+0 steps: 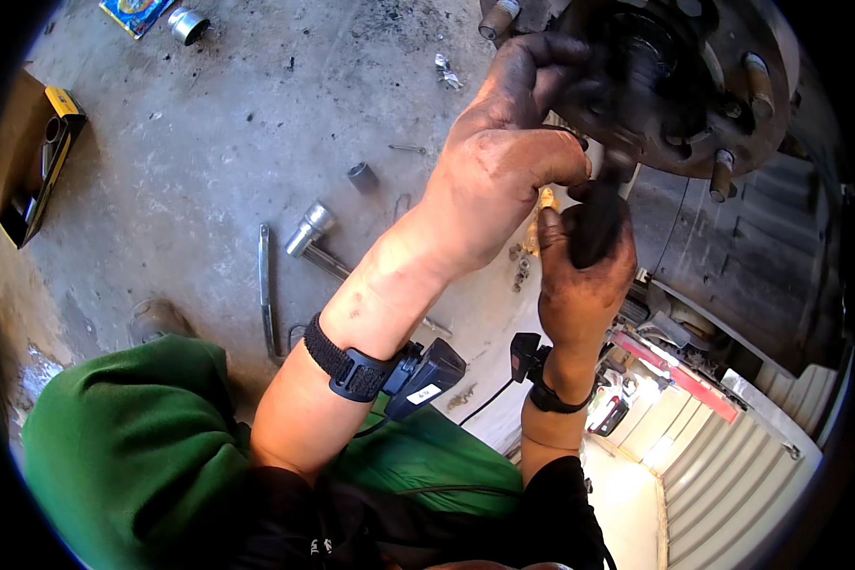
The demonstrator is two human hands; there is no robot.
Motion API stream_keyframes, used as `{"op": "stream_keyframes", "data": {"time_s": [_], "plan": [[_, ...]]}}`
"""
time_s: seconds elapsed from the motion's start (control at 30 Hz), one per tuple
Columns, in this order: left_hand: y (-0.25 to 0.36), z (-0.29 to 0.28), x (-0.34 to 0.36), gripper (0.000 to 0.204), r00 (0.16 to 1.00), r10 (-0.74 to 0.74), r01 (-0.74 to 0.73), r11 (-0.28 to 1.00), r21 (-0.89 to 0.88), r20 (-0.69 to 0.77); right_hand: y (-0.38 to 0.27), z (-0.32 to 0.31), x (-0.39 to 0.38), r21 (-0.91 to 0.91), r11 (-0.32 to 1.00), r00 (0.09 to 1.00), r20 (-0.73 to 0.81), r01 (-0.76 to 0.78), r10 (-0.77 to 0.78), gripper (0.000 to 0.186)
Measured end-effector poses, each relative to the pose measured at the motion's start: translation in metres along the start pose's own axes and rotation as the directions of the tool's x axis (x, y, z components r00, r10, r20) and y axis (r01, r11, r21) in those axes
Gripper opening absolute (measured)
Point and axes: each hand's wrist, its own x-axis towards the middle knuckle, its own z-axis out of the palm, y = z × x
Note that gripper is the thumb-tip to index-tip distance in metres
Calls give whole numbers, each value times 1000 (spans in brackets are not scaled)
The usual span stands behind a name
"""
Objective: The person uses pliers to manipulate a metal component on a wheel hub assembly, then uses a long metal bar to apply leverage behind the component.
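A dark wheel hub (693, 104) fills the upper right of the frame, worked by two bare, grimy hands. The right hand (589, 271), right of center, has its grip wrapped around a dark handle (596, 228) just below the hub; the left hand (503, 157) curls its fingers at the hub's near edge, though whether its grip holds anything cannot be told. The hub looks heavy, rigid and slick with grime, likely best held by its outer rim; the handle, seemingly stiff and tough, by its thick middle. Counted: one hub, three clearly visible studs (722, 176), one handle and, on the concrete floor (209, 123), one dark socket (362, 177), one socket wrench (311, 228), one curved bar (265, 285) and one silver cup-shaped piece (189, 26), upper left.
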Motion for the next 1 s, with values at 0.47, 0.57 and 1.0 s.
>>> {"op": "stream_keyframes", "data": {"time_s": [0.47, 0.57, 1.0], "plan": [[7, 2, 1, 54, 996, -94, 93, 993, 74, 6, 36, 17, -14, 228, 957, 968, -213, 178, -130, 38], [12, 3, 2, 60, 988, -150, 151, 980, -127, 18, 12, 8, -2, -36, 999, 998, 54, 11, -9, 37], [18, 6, -1, 68, 985, -171, 171, 985, 8, 34, 2, 3, -1, 229, 962, 985, 113, -152, 129, 24]]}}
